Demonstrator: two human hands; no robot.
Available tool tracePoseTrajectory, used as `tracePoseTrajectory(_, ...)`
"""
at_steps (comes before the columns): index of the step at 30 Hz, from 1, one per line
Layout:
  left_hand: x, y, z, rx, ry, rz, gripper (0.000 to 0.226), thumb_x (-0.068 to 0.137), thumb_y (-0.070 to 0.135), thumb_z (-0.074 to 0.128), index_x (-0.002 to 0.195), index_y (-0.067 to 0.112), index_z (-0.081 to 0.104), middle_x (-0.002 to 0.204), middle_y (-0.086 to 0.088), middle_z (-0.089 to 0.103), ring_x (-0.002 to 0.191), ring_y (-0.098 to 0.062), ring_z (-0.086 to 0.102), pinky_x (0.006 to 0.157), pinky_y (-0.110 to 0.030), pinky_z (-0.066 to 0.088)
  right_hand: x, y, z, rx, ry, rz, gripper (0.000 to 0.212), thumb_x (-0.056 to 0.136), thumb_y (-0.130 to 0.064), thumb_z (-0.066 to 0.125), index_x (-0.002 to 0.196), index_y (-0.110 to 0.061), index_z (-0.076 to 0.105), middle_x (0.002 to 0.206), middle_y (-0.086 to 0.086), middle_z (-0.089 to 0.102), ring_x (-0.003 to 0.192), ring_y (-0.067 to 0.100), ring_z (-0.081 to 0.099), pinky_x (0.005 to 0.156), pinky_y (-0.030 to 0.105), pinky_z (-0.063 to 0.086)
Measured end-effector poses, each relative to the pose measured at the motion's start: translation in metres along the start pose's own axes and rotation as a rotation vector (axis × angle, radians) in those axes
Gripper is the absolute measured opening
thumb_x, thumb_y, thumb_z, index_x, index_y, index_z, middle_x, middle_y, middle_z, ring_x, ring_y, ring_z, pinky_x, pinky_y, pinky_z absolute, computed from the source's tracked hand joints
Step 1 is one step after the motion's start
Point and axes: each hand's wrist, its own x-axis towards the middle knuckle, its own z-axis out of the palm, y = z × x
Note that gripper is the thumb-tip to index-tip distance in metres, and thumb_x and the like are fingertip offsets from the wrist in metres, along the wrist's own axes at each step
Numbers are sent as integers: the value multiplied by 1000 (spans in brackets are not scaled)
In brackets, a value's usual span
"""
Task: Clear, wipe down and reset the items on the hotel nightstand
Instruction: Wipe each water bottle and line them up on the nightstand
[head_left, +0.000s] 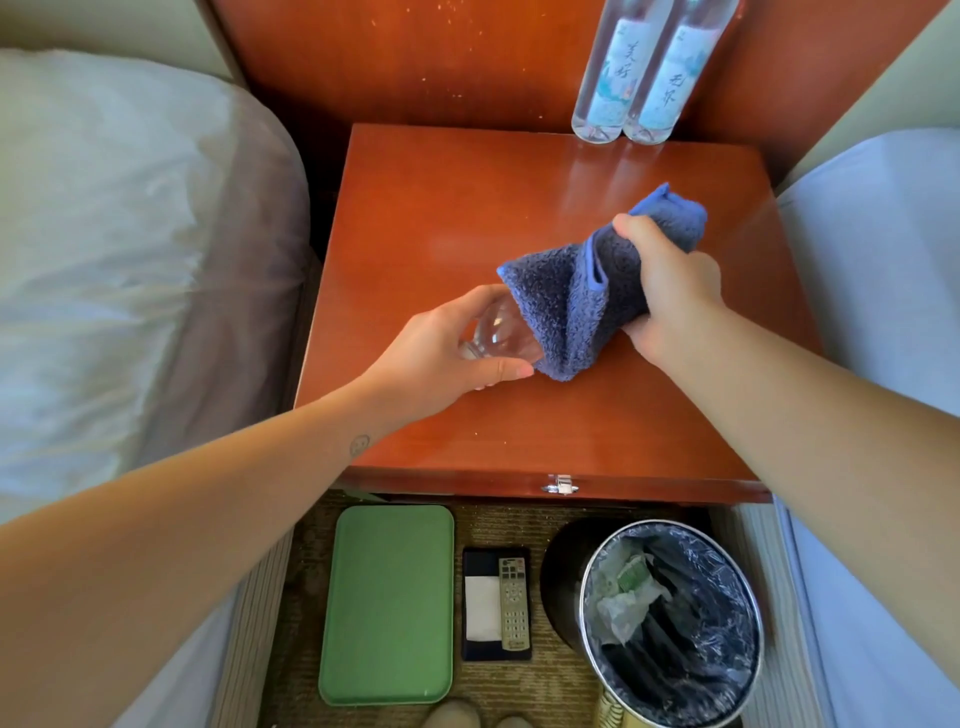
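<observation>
Item: clear smooth vessel (498, 332), slippery, probably fragile (glass or plastic, unclear); left hand (441, 358) grips its base, right hand (670, 291) clutches soft blue terry cloth (561, 306) round it.

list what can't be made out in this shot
All in the head view:
Clear item: the blue cloth in the right grip wraps its far end and the left grip covers its near end, so its full shape is hidden.
Two water bottles: tops cut off by the top edge.
Remote: button labels too small.
Bin: crumpled rubbish, unidentifiable.
</observation>
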Motion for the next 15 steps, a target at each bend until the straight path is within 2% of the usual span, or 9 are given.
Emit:
tracePoseTrajectory(4, 0, -7, -12, 133, 18, 59, 68, 74, 32, 83, 134, 38, 51, 97, 23, 59, 74, 17, 52, 78, -18, 42, 10, -2, -9, -167, -32, -115, 14, 77, -18, 79, 81, -15, 66, 92, 7, 71, 95, 27, 70, 88, 46, 56)
tracePoseTrajectory(7, -2, -12, -17, 204, -5, 102, 73, 73, 33, 83, 137, 37, 49, 109, 18, 59, 84, 15, 50, 80, -13, 37, 19, -1, -18, -245, 13, -147, 11, 79, -13, 77, 77, -17, 67, 88, 5, 70, 97, 28, 69, 88, 43, 56)
tracePoseTrajectory(10, -7, -16, -12, 222, 7, 126, 74, 74, 34, 82, 139, 39, 46, 110, 17, 57, 91, 6, 50, 82, -1, 33, 18, -1, -22, -356, -4, -183, 13, 77, -17, 80, 80, -18, 68, 92, 6, 72, 93, 27, 70, 87, 43, 57)
tracePoseTrajectory(13, -10, -16, -8, 219, 10, 147, 74, 76, 35, 80, 140, 39, 45, 104, 26, 52, 91, 12, 50, 83, -2, 33, 12, -9, -19, -426, -220, -61, 28, 76, -26, 82, 97, -15, 68, 101, 7, 73, 91, 22, 71, 84, 38, 57)
tracePoseTrajectory(15, -10, -14, -7, 213, 38, 149, 70, 79, 35, 78, 140, 39, 46, 100, 26, 50, 90, 14, 49, 82, -4, 34, 11, -14, -16, -541, -289, -5, 44, 75, -29, 83, 110, -10, 65, 105, 8, 71, 90, 21, 70, 79, 33, 54)
